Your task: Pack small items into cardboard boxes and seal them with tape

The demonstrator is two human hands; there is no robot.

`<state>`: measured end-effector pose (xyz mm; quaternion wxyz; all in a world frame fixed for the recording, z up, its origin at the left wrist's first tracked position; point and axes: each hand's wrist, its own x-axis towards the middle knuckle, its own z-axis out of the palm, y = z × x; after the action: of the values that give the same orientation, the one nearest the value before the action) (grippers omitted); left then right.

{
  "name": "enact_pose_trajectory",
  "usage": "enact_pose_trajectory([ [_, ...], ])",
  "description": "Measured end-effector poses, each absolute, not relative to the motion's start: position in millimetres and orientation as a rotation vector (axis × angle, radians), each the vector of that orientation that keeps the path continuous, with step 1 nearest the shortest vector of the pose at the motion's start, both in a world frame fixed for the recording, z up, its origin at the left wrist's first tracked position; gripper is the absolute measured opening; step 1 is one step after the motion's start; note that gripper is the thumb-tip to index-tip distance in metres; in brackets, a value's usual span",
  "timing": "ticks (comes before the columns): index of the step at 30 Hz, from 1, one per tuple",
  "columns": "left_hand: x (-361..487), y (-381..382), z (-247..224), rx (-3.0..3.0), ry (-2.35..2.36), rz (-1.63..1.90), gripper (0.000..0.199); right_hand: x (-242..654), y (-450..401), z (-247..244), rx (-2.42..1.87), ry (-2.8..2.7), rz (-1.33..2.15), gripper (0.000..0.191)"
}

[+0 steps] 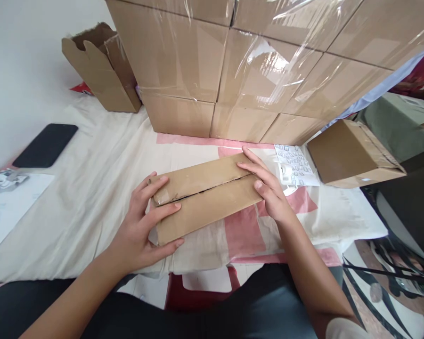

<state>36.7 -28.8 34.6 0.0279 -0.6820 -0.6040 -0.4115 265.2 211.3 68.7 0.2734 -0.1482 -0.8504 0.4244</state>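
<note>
A small brown cardboard box (212, 202) lies tilted before me, its two top flaps meeting at a narrow dark seam. My left hand (144, 221) grips the box's left end, with fingers on the flaps and the thumb along the near side. At the opposite end, my right hand (268, 188) holds the corner, its fingers spread over the far flap and the thumb near the seam. The inside of the box is hidden. Just beyond my right hand lie a printed sheet (304, 165) and a roll of clear tape (286, 173).
Stacked cartons wrapped in clear film (226, 70) form a wall at the back. An open carton (106, 70) stands at back left, another carton (353, 150) at right. A black phone (45, 146) and papers (14, 207) lie left on the cloth-covered table (92, 188).
</note>
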Motion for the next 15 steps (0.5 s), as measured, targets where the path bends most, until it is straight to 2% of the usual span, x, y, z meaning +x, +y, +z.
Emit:
enact_pose_trajectory([
  [5,37.6,-30.6,28.4,-2.085,-1.849,-1.254,0.059,270.4,209.2,66.9,-0.359,-2.290,1.187,0.056],
  [10,39.8,-32.1,26.1,-1.877,-1.864,-1.113,0.051,282.4,219.8,61.6,-0.517,-2.085,1.088,0.068],
  [12,38.5,-32.8,27.0,-1.865,-1.804,-1.055,0.053,291.2,231.0,64.1,-0.593,-1.979,0.972,0.058],
  [15,35.4,-34.7,27.2,-1.902,-1.726,-1.042,0.067,308.8,254.3,69.0,-0.727,-1.853,0.783,0.034],
])
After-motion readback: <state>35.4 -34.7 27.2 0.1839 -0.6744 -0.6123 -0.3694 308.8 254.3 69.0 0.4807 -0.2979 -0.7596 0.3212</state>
